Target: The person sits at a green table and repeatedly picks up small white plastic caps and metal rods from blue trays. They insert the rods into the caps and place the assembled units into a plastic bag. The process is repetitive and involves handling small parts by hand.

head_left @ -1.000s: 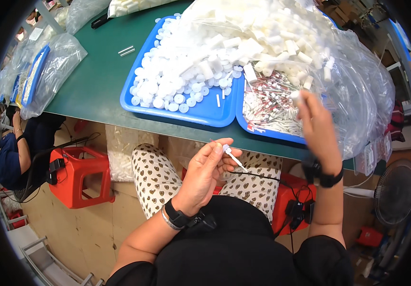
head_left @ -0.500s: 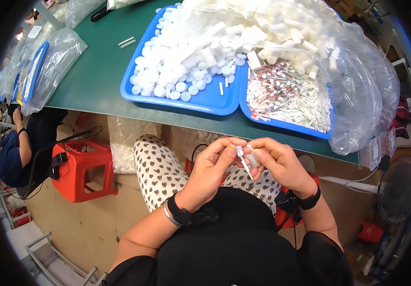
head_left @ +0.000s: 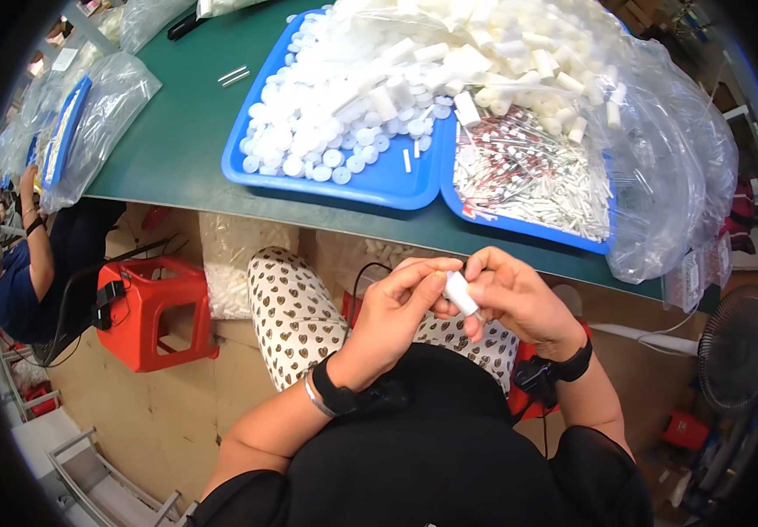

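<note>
1. White cylinder (head_left: 461,293) sits between both hands, right of centre in the frame; it looks light and slightly soft, so squeezing hard could dent it.
2. Gentle opposing pressure midway along its sides should hold it best.
3. Left hand (head_left: 396,307): grip nearly closed, thumb and fingers pinching its left side.
4. Right hand (head_left: 524,303): grip likewise narrowed against its right side; anything the fingers cover, I cannot tell.
5. Upper centre, two blue trays (head_left: 418,183) rest on the green counter (head_left: 177,132).

A black top (head_left: 414,448), heart-printed pale trousers (head_left: 284,307), black wristbands (head_left: 576,361) and silver bracelet (head_left: 313,399) are worn.
</note>
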The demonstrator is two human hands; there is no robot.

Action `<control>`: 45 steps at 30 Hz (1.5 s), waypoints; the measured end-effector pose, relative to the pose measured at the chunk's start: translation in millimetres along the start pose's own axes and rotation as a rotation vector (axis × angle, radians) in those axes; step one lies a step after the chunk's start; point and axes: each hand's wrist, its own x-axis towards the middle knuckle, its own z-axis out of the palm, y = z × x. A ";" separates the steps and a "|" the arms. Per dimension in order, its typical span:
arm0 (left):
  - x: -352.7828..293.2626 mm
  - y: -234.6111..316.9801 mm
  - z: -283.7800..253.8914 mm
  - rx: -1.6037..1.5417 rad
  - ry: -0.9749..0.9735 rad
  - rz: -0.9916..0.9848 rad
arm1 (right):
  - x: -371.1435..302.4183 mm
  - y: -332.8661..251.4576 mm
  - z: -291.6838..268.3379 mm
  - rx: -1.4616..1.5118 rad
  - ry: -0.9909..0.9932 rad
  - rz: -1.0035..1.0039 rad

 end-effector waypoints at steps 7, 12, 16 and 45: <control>-1.3 7.5 2.8 -0.074 -0.059 -0.021 | -16.0 -38.8 -0.5 -0.938 0.236 -0.239; 3.8 -4.2 -3.6 -0.417 -0.110 -0.176 | -23.8 -91.4 -108.1 -1.754 1.080 -0.543; 3.6 0.6 -0.4 -0.491 -0.176 -0.277 | -11.2 -93.2 -147.2 -1.979 1.075 -0.438; 3.0 -29.7 -9.3 0.015 0.092 0.300 | 16.4 32.2 13.3 -1.194 0.264 -0.732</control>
